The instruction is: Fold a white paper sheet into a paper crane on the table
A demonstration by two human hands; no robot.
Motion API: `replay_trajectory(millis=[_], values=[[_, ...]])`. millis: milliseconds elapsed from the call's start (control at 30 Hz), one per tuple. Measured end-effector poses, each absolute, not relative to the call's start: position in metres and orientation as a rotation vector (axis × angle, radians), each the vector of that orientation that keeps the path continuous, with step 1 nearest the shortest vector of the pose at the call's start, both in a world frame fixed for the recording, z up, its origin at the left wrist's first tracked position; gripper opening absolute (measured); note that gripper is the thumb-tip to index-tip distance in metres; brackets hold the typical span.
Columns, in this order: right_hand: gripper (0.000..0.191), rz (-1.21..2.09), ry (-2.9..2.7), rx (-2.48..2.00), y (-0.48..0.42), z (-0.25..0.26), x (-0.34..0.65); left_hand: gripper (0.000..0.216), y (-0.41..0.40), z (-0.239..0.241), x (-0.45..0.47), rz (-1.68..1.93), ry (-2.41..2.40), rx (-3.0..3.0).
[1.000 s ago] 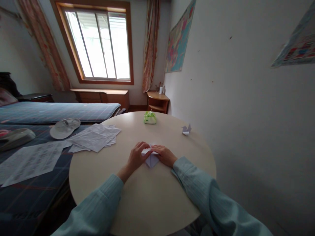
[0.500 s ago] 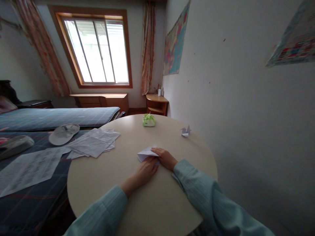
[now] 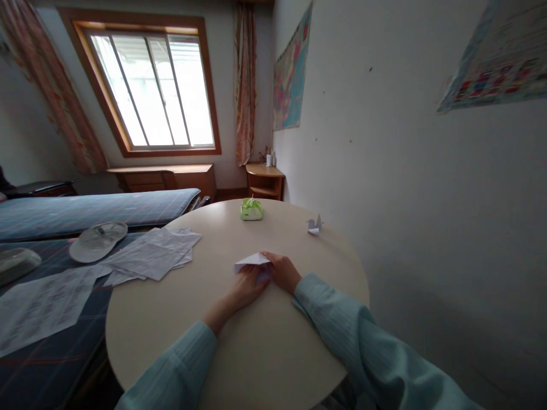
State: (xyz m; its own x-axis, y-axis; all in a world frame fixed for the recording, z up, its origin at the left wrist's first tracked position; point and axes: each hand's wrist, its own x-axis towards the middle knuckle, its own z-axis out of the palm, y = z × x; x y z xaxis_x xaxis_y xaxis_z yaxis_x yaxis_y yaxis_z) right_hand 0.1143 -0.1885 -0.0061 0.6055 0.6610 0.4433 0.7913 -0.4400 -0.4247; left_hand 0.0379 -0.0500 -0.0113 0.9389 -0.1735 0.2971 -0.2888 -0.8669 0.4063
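A folded sheet of white paper (image 3: 253,259) is between my two hands, low over the middle of the round cream table (image 3: 171,319). My left hand (image 3: 247,286) grips its near left side, the fingers partly tucked beneath the upper flap. On the right edge, my right hand (image 3: 282,270) pinches the paper with the thumb below and the fingers on top. A shaded lower layer of the paper shows between the hands. Farther back on the right stands a folded paper bird (image 3: 315,224), apart from both hands.
A green and white tissue pack (image 3: 252,209) sits near the table's far edge. Loose paper sheets (image 3: 156,253) overlap the left edge and spread onto the plaid bed (image 3: 55,364), beside a pale cap (image 3: 98,241). The white wall (image 3: 405,199) runs close on the right.
My left hand has shifted slightly and its fingers have gone under the paper's flap, which now stands more open. The whole view has turned a little to the right.
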Motion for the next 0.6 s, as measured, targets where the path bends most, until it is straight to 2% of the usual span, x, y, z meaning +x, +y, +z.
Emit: replay_trajectory(millis=[200, 400, 600], values=[[0.036, -0.334, -1.098, -2.368, -0.176, -0.003, 0.115, 0.051, -0.049, -0.015, 0.045, 0.403, -0.254, 2.800], [0.029, -0.353, -0.990, -2.312, -0.174, -0.002, 0.119, 0.058, -0.041, -0.025, 0.051, 0.450, -0.286, 2.780], [0.018, -0.410, -0.778, -2.268, -0.181, -0.004, 0.125, 0.049, -0.027, -0.018, 0.051, 0.238, -0.302, 2.674]])
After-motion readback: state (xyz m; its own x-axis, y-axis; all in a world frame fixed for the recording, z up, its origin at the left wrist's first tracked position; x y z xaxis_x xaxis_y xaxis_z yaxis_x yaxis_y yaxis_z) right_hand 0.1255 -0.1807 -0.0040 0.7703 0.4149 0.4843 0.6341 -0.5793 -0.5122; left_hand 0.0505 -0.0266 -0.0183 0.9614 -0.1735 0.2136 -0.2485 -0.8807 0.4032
